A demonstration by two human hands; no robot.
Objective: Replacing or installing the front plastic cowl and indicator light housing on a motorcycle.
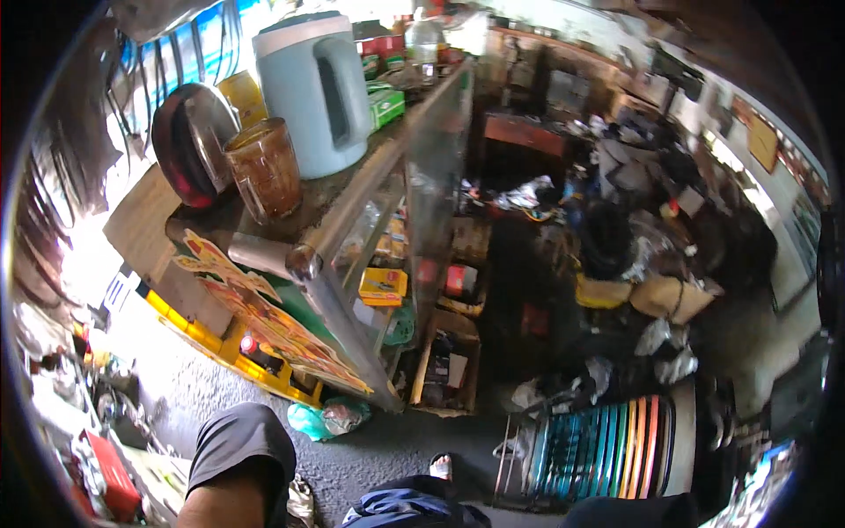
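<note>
Neither of my hands shows in the picture. A bare limb with a dark grey cloth edge point(242, 444) enters at the lower left; I cannot tell whether it is my arm or leg. Ahead on the left stands a glass-sided display cabinet point(352, 308). On its top are a pale blue jug with a handle point(304, 97), a brown-stained glass mug point(262, 172), a dark round-edged object with a shiny face point(189, 145) and a green box point(385, 107). A yellow box point(383, 286) sits on a shelf inside.
An open cardboard box point(446, 365) stands beside the cabinet. A chair with coloured slats point(603, 449) is at the lower right. Heaped clutter point(634, 194) fills the far right. A green plastic bag point(308, 422) lies on the floor near a yellow frame point(220, 352). A sandalled foot point(441, 466) shows below.
</note>
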